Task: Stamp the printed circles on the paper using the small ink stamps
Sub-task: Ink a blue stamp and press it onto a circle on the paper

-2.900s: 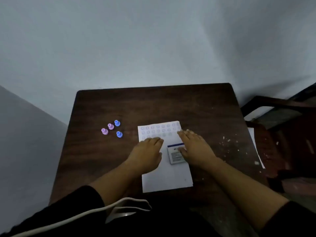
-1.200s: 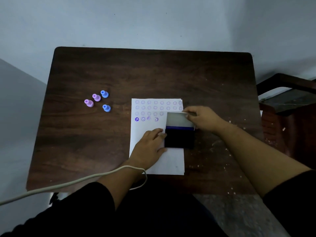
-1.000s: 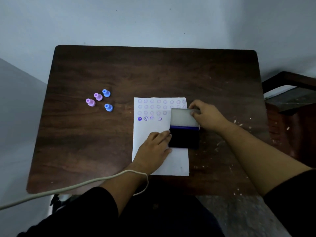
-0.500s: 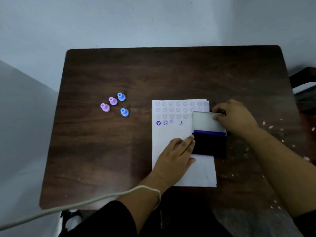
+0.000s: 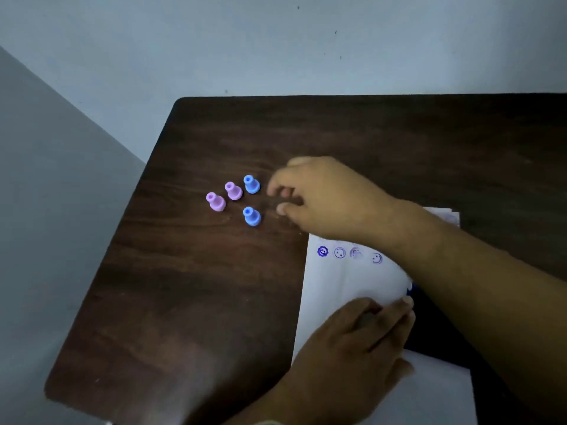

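Observation:
Several small stamps stand on the dark wooden table (image 5: 190, 271): a pink stamp (image 5: 215, 201), a second pink stamp (image 5: 233, 190), a blue stamp (image 5: 251, 184) and a nearer blue stamp (image 5: 252, 216). My right hand (image 5: 322, 197) hovers just right of the blue ones, fingers apart, holding nothing. The white paper (image 5: 346, 280) lies at the lower right with a row of purple stamped circles (image 5: 349, 254). My left hand (image 5: 349, 348) presses flat on the paper. My right forearm hides most of the ink pad; only a dark sliver (image 5: 411, 291) shows.
The table's left edge and near left corner (image 5: 52, 391) drop off to a grey floor. A pale wall rises behind the table's far edge. Bare dark wood lies between the stamps and the near edge.
My right hand let go of the ink pad lid and swung left across the paper to the stamps. The view turned left. My left hand stayed on the paper.

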